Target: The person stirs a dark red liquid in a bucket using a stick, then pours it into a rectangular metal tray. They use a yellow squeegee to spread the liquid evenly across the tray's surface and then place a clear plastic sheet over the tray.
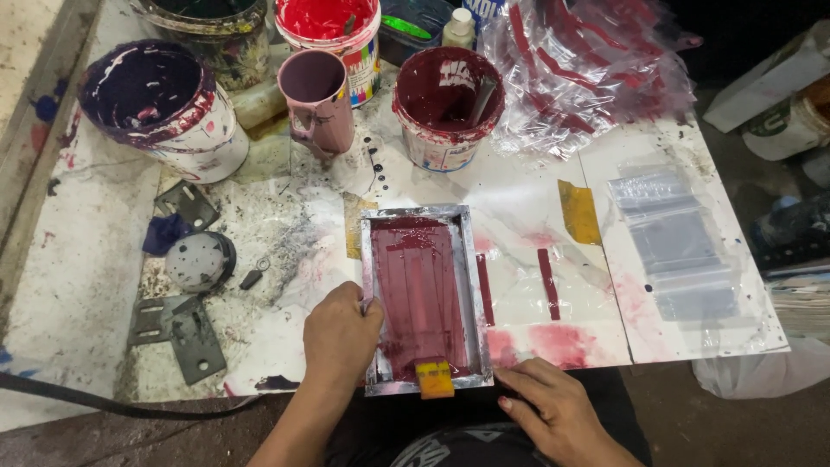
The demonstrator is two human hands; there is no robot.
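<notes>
Fig. Small screen-printing frame (pixel 425 298) on paint-stained worktop (pixel 78 285), seen from above. Left hand (pixel 340 335) curls over the frame's left rail, fingers bent onto the edge, pinning it down; nothing else held. Right hand (pixel 553 406) lies flat & open on the worktop edge just right of the frame's near corner, fingertips touching or nearly touching it; holds nothing. Yellow-handled squeegee (pixel 434 378) rests at the frame's near end, btwn the hands, unheld. Mesh is flooded w/ dark red ink, streaks running lengthwise, so the ink appears already spread. Two red printed strips (pixel 548 284) lie on the sheet right of the frame. Beyond the hands: dark red ink tub (pixel 448 108), pink mug (pixel 317 99), pile of printed clear bags (pixel 596 73); stack of unprinted clear bags (pixel 674 242) far right suggests work left. Whatever sits under the mesh is hidden; right wrist & forearm cut off at frame bottom.
</notes>
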